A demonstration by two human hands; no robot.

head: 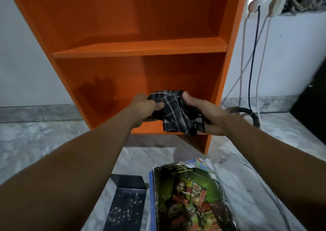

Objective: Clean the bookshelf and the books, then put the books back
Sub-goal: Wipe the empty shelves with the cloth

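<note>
An orange bookshelf (139, 47) stands against the wall with both visible shelves bare. In front of its lower compartment I hold a dark checked cloth (173, 113) between both hands. My left hand (144, 109) pinches the cloth's left edge, and my right hand (206, 115) grips its right side from below. A stack of books (187, 197) lies on the floor close to me, topped by a worn green-covered book. Beside it lies a dark speckled book (126, 204).
The floor is grey marble (35, 142). Several cables (252, 75) hang from wall sockets (262, 5) right of the shelf and coil on the floor. A dark piece of furniture (312, 103) stands at the far right.
</note>
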